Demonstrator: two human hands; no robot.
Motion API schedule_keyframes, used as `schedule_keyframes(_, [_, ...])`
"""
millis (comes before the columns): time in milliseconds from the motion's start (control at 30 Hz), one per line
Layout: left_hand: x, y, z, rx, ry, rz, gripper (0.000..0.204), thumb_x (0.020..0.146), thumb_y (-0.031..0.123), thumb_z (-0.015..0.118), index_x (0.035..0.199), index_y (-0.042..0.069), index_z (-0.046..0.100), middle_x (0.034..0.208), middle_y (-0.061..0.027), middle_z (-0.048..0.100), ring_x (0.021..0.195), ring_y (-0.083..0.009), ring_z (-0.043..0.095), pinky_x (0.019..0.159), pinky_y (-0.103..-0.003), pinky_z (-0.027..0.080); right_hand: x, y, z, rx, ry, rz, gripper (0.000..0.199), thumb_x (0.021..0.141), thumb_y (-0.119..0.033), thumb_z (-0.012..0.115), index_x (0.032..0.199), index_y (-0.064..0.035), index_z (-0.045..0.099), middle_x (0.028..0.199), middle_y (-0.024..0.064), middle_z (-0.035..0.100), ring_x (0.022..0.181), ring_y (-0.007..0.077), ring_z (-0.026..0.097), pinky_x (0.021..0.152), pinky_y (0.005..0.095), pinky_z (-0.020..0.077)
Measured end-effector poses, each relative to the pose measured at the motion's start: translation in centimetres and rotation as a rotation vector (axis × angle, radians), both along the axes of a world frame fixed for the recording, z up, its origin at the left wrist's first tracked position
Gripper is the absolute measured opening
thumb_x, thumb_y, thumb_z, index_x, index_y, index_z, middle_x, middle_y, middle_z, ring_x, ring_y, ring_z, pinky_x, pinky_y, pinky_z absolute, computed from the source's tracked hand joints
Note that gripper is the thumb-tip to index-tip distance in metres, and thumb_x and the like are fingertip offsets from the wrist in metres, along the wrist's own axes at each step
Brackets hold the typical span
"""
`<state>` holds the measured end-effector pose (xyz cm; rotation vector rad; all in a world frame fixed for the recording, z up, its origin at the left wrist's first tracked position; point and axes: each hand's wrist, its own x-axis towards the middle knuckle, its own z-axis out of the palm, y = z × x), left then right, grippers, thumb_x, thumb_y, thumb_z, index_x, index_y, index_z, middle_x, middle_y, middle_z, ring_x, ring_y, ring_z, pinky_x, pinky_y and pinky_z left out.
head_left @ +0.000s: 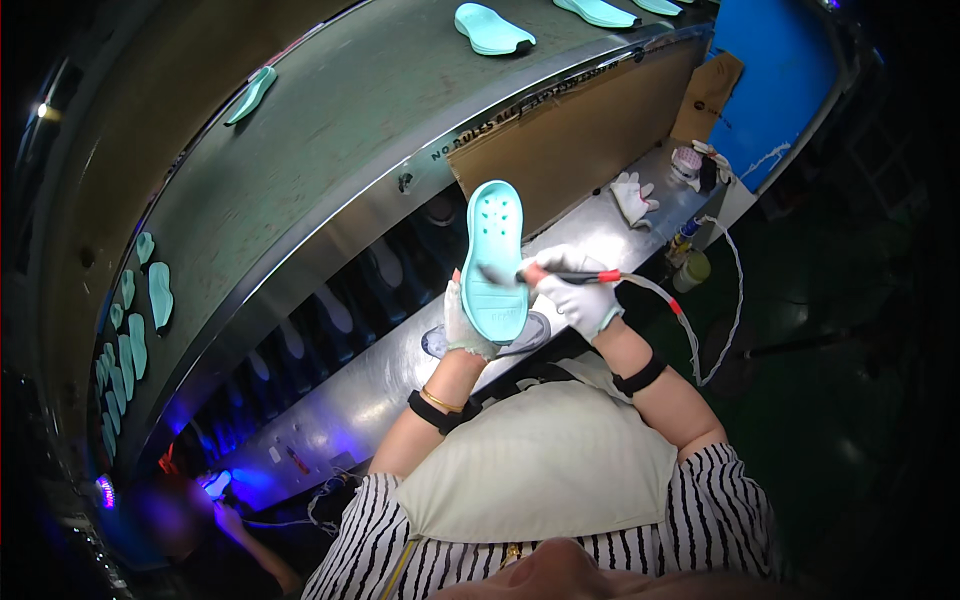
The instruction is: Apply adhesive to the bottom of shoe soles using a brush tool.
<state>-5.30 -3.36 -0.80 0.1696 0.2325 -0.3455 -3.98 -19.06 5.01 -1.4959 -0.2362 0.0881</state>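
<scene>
A mint-green shoe sole is held up at the middle of the view, inner face up, with small holes near its toe end. My left hand, in a white glove with bare fingertips, grips it from below at the heel half; most of those fingers are hidden behind it. In my right hand, also gloved in white, is a dark-handled brush with a red band. Its blurred bristles lie over the middle of the sole. From the handle's end runs a pale tube with red bands.
Beyond the metal ledge, a green conveyor belt carries several mint-green soles. A cardboard sheet, a loose glove and a small jar are to the right. Another person's hand works at lower left under blue light.
</scene>
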Motion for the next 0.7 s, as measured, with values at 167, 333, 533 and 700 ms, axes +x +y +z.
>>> schedule_keyframes(167, [-0.4, -1.4, 0.3, 0.121, -0.028, -0.001, 0.063, 0.089, 0.053, 0.033, 0.128, 0.004, 0.043, 0.118, -0.0154, 0.055, 0.101, -0.0307, 0.058, 0.090, -0.041, 0.046, 1.5, 1.3, -0.3, 0.143, -0.117, -0.193, 0.011, 0.080, -0.003, 0.067, 0.086, -0.0037, 0.058, 0.080, 0.0021, 0.064, 0.073, 0.0057, 0.059, 0.068, 0.0202, 0.0476])
schedule_keyframes(333, [-0.4, -0.3, 0.1, -0.065, -0.199, -0.055, 0.070, 0.086, 0.059, 0.036, 0.127, 0.002, 0.043, 0.117, -0.0151, 0.055, 0.101, -0.0300, 0.058, 0.088, -0.040, 0.048, 0.2, 1.2, 0.0, 0.061, -0.035, -0.077, 0.007, 0.082, -0.004, 0.064, 0.087, -0.0022, 0.058, 0.078, 0.0017, 0.063, 0.068, 0.0049, 0.056, 0.064, 0.0197, 0.0461])
schedule_keyframes(533, [-1.0, -1.7, 2.0, 0.193, -0.202, -0.044, 0.076, 0.086, 0.061, 0.036, 0.131, 0.001, 0.038, 0.120, -0.0153, 0.053, 0.102, -0.0318, 0.058, 0.090, -0.043, 0.047, 4.9, -0.5, -0.3, 0.237, -0.205, -0.184, 0.013, 0.082, 0.005, 0.061, 0.092, -0.0015, 0.057, 0.088, 0.0043, 0.062, 0.075, 0.0057, 0.057, 0.066, 0.0180, 0.0455])
schedule_keyframes(700, [-0.7, 0.5, 0.4, 0.267, -0.294, -0.059, 0.078, 0.086, 0.062, 0.032, 0.129, -0.003, 0.040, 0.117, -0.0198, 0.055, 0.098, -0.0301, 0.060, 0.084, -0.037, 0.050, 1.5, -0.1, -0.5, 0.041, -0.214, 0.110, 0.022, 0.074, 0.008, 0.068, 0.091, -0.0026, 0.058, 0.087, 0.0045, 0.063, 0.081, 0.0095, 0.060, 0.075, 0.0244, 0.0496])
